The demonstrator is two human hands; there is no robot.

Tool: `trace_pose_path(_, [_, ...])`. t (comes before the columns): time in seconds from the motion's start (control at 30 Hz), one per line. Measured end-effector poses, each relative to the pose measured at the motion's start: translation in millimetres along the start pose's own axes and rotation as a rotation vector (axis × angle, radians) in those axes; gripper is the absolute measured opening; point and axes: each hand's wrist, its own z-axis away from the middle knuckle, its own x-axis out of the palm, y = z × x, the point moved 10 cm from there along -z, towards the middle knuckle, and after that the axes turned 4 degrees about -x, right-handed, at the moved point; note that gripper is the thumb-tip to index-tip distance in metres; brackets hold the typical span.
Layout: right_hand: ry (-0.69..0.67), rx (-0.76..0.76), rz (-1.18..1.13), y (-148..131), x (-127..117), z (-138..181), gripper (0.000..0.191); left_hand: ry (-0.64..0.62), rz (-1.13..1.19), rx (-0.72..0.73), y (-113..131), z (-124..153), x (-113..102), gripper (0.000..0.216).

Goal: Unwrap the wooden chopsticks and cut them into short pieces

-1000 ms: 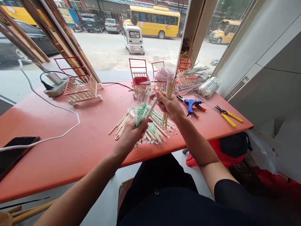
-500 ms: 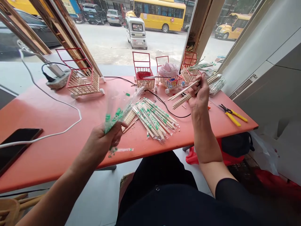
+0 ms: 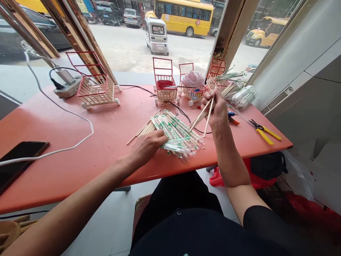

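My right hand is raised over the table, its fingers wrapped round several bare wooden chopsticks. One of them slants apart from the others. My left hand is closed at the near left side of a pile of chopsticks in green-printed wrappers. Clear plastic wrappers stick out from its fingers to the right and lie across the pile. Its fingertips are partly hidden. Bare chopsticks lie at the pile's left, just beyond this hand.
Small stick-built carts with red rims stand along the back. Yellow-handled pliers and a wrapped chopstick bundle lie at the right. A phone and a white cable occupy the left. A black cable runs behind the pile.
My left hand has moved right with the wrappers, from the near edge to the pile. The chopsticks in my right hand have shifted, one now angled away; that hand is slightly further left.
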Motion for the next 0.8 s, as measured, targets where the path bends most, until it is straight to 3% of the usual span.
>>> trace_pose_path(0.13, [0.026,0.025,-0.012,1.2,-2.7,1.9,0.057,0.133,0.024,0.116,-1.7,-1.1,-9.8,0.035])
trace_pose_path(0.27, [-0.031,-0.031,0.111,-5.1,-5.4,-3.4,0.057,0.375,0.255,0.155,-9.2,2.3,-50.1,0.027])
trace_pose_path(0.33, [-0.079,-0.053,0.163,-5.5,-4.7,-7.0,0.056,0.499,0.422,0.045,-21.8,2.5,-79.3,0.018])
trace_pose_path(0.4, [-0.138,-0.058,0.188,-2.0,-0.1,-7.1,0.054,0.642,0.621,-0.171,-42.2,4.6,-106.9,0.007])
trace_pose_path(0.47, [-0.218,-0.042,0.217,6.0,10.5,-0.2,0.054,0.689,0.943,-0.296,-52.2,1.1,-120.3,0.010])
trace_pose_path(0.6, [-0.506,0.056,0.388,37.3,48.1,38.1,0.060,0.623,1.499,-0.429,-48.4,-19.9,-117.2,0.024])
trace_pose_path(0.7, [-0.721,0.114,0.580,65.0,70.0,70.6,0.065,0.587,1.652,-0.499,-42.9,-34.2,-109.4,0.029])
trace_pose_path(0.8, [-0.897,0.057,0.658,77.7,86.3,90.0,0.069,0.624,1.710,-0.513,-44.4,-44.4,-105.3,0.034])
